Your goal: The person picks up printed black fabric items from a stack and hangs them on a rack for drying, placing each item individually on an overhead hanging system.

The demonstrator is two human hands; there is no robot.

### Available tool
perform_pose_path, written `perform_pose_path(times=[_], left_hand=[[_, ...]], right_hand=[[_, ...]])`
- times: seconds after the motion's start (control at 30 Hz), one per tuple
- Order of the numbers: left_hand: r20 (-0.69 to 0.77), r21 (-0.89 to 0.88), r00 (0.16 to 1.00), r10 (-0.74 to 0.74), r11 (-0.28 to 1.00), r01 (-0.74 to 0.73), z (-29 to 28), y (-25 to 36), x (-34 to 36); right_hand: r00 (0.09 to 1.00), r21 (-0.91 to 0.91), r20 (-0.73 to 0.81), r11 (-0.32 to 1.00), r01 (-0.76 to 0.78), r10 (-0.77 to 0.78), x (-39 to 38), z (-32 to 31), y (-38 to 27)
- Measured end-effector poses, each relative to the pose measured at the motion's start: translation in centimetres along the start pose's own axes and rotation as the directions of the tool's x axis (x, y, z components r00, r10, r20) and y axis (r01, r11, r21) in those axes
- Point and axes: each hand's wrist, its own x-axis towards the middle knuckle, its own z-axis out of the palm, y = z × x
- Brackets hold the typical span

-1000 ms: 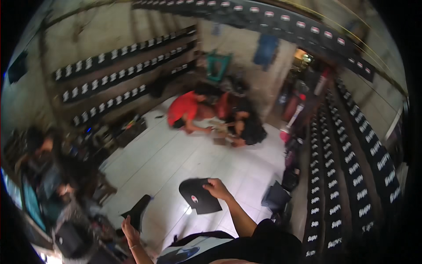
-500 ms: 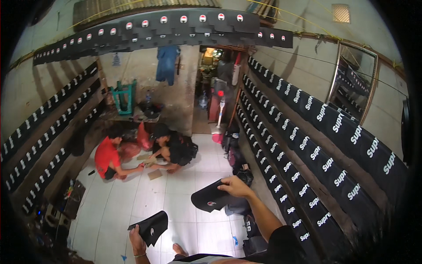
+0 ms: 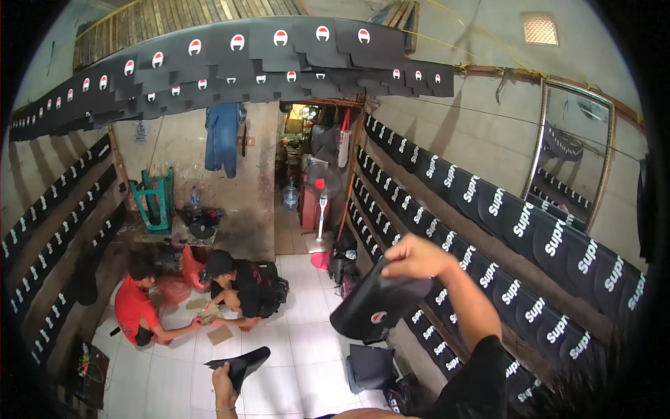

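Note:
My right hand is raised on the right, closed on the top edge of a black fabric panel. The panel hangs down curved, with a small red-and-white emblem near its lower edge. Lower down, my left hand grips another black panel, which is folded over so that its face is mostly hidden. Overhead, a row of black panels with the same emblem hangs overlapping along a line. A second row shows just beneath it.
Racks of black panels with white print slope along the right wall; more line the left wall. Two people crouch on the floor, one in a red shirt, one in black. A fan stands by the doorway. Bags lie at right.
My right hand has risen with its panel, further up and to the right. The left hand's panel has folded narrower. The view has tilted up and turned right.

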Motion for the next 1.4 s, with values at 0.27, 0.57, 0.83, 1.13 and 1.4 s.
perform_pose_path(times=[0.27, 0.57, 0.83, 1.13, 1.4], left_hand=[[0.007, -0.051, 0.999, 0.048, 0.998, -0.048, 9.5, -1.8, 8.2], [-0.185, 0.088, 0.981, 0.061, 0.995, -0.045, 17.6, -10.6, 10.5], [-0.076, -0.275, 0.975, -0.210, 0.944, 0.182, 22.6, -9.2, 9.4], [0.041, -0.226, 0.988, -0.149, 0.962, 0.155, 22.4, -6.7, 9.9], [0.209, -0.158, 0.957, -0.204, 0.958, 0.239, 19.3, -6.0, 9.8]], right_hand=[[0.596, 0.153, -0.746, 0.794, 0.588, -0.298, 9.4, -28.1, -3.6], [0.678, 0.441, -0.713, 0.638, 0.632, -0.179, 19.7, -48.1, 4.6], [0.547, 0.252, -0.808, 0.712, 0.656, -0.218, 21.7, -46.6, 6.2], [0.125, 0.022, -0.990, 0.812, 0.584, -0.064, 23.8, -20.7, 19.3], [0.715, 0.543, 0.677, 0.536, -0.647, 0.177, 18.1, 26.3, 36.0]])
